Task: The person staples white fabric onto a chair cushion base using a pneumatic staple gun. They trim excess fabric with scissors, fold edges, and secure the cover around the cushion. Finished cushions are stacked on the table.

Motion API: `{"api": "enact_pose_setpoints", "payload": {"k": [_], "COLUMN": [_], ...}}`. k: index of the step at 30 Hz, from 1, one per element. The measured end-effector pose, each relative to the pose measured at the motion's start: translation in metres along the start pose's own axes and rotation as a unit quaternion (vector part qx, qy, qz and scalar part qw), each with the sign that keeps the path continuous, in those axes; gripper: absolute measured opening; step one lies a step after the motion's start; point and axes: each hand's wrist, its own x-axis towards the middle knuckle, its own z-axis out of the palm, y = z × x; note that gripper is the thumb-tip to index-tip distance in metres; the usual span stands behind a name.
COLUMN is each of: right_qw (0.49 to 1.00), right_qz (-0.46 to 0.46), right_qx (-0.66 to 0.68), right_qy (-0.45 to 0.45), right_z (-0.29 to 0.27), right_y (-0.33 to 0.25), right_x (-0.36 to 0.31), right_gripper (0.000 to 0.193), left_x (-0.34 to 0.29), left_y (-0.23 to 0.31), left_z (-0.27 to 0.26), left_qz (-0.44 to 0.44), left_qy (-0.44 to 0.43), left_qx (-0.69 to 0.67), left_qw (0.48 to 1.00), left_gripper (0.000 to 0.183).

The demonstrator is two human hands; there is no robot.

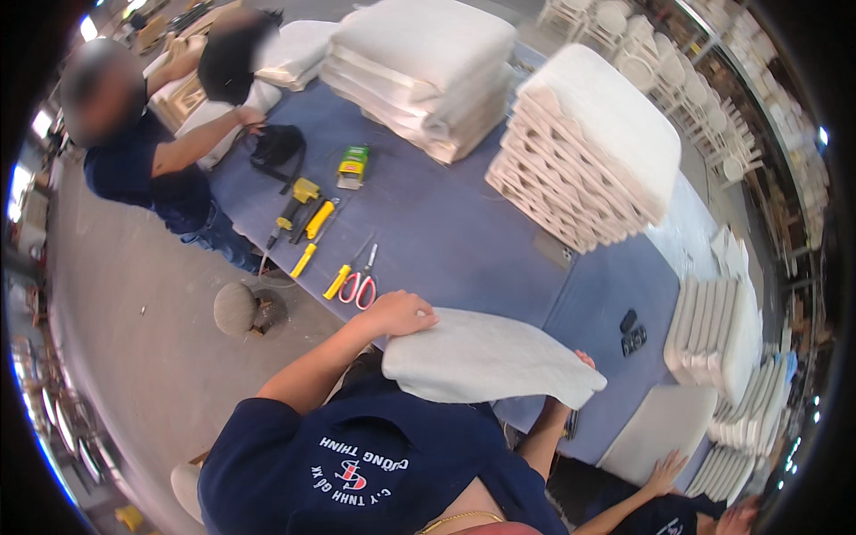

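A white fabric-covered seat pad [486,358] is held up in front of my body, over the near edge of the blue-covered table [446,236]. My left hand [403,314] grips its left end, fingers closed over the top edge. At the right end, my right hand [584,359] holds the other edge; most of it is hidden behind the pad, with fingertips showing. Red-handled scissors [359,287] lie just beyond my left hand. Beside them are a yellow-handled tool [337,282] and yellow cutter knives [320,219].
A yellow-and-black staple gun [299,203] and a green-yellow box [353,167] lie left. Tall stacks of white pads [419,45] and scalloped-edged seats [584,147] stand at the back. Co-workers are at far left [152,169] and lower right [664,473]. A round stool [235,309] stands left.
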Motion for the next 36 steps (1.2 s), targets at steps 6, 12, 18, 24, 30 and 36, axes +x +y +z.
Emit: {"api": "enact_pose_setpoints", "payload": {"k": [6,12,18,24,30,36], "right_qw": [0.992,0.851,0.908,0.834,0.86,0.878], "right_qz": [0.015,0.107,0.265,0.28,0.327,0.385], "right_qx": [-0.121,-0.513,-0.286,-0.315,-0.263,-0.203], "right_qy": [-0.039,0.016,-0.156,-0.356,-0.292,-0.2], "right_z": [-0.029,0.037,0.145,0.204,0.228,0.252], "right_y": [-0.003,-0.066,-0.11,-0.142,-0.15,-0.158], "right_x": [-0.017,-0.091,-0.155,-0.134,-0.134,-0.154], "right_gripper": [0.042,0.029,0.033,0.024,0.04,0.042], "left_x": [0.054,0.078,0.106,0.097,0.033,0.008], "left_y": [0.052,0.07,0.105,0.114,0.162,0.176], "left_z": [0.033,0.023,0.039,0.049,-0.003,-0.01], "left_qz": [0.188,0.111,0.078,0.104,0.169,0.229], "left_qy": [-0.146,-0.237,-0.258,-0.278,-0.29,-0.237], "left_qx": [-0.044,-0.048,-0.049,-0.077,-0.039,0.043], "left_qw": [0.97,0.964,0.962,0.952,0.941,0.943], "left_gripper": [0.061,0.068,0.079,0.085,0.079,0.067]}}
